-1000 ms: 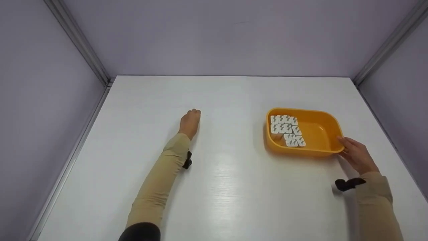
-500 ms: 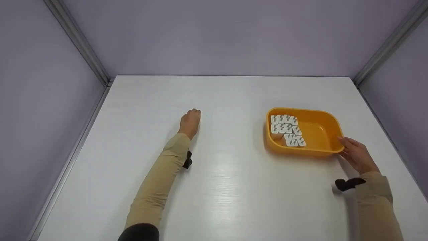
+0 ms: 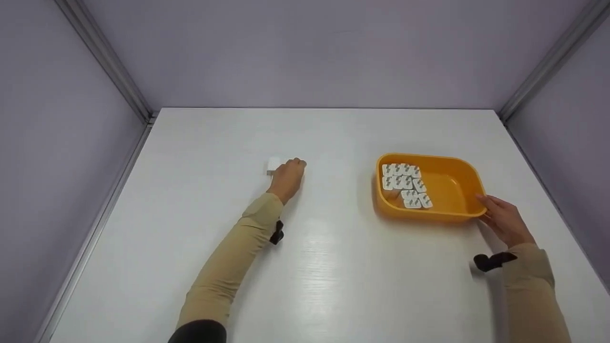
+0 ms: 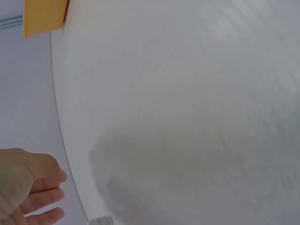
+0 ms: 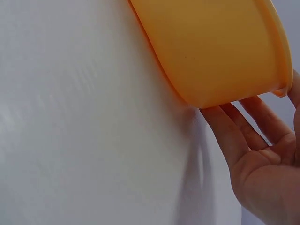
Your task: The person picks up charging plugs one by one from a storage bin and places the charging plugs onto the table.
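Note:
My left hand (image 3: 288, 180) is over the white table, just right of a small white block (image 3: 273, 164) that stands on it. In the left wrist view the fingers of that hand (image 4: 28, 187) are loosely bent with nothing between them, and the block's edge (image 4: 101, 221) shows at the bottom. My right hand (image 3: 506, 220) grips the near right corner of a yellow plastic tub (image 3: 450, 216), thumb over the rim and fingers against the outer wall. Inside the tub's left part stand several white blocks (image 3: 401, 183) with grey, prong-like marks on top.
The white table (image 3: 314, 267) is bounded by a pale back wall (image 3: 305, 57) and side walls. A brown patch (image 3: 393, 194) shows in the tub's near left corner, too small to identify. Black wrist cameras (image 3: 494, 261) hang near the sleeves.
My left hand has let go of the white block and moved to the right, so the block now shows. The right hand stays on the tub. The head view has shifted slightly.

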Demonstrator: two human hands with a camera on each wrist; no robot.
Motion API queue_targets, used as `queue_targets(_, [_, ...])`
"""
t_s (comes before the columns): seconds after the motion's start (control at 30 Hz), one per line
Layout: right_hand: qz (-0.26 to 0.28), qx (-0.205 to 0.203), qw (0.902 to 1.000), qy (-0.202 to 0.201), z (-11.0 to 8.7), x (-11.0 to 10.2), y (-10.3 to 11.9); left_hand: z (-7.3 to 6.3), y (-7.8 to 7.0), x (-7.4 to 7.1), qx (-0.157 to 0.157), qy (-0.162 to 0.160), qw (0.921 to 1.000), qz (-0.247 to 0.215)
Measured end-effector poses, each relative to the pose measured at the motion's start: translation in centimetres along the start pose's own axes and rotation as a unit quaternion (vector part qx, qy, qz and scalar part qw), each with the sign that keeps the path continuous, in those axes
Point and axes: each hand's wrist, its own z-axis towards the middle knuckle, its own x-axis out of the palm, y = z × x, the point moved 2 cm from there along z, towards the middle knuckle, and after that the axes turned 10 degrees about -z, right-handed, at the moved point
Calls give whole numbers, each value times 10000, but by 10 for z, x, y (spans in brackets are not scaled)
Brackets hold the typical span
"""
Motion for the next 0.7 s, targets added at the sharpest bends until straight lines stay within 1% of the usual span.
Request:
queue_targets(0.1, [-138, 76, 9999, -52, 1, 0, 0, 0, -10, 0, 278, -110, 9994, -176])
queue_targets(0.17, [-22, 91, 10000, -36, 1, 1, 1, 1, -16, 0, 415, -185, 9984, -348])
queue_targets(0.27, [133, 27, 9999, 34, -1, 1, 3, 2, -25, -1, 606, -276, 9967, -463])
queue_targets(0.37, [205, 8, 9998, 4, -2, 1, 2, 3, -35, -2, 749, -302, 9954, -515])
queue_targets(0.6, [-54, 30, 9999, -92, 0, 1, -1, 5, -62, -2, 1077, -350, 9917, -604])
queue_targets(0.7, [-72, 125, 9997, -188, 1, 1, -2, 6, -74, -2, 1222, -332, 9903, -573])
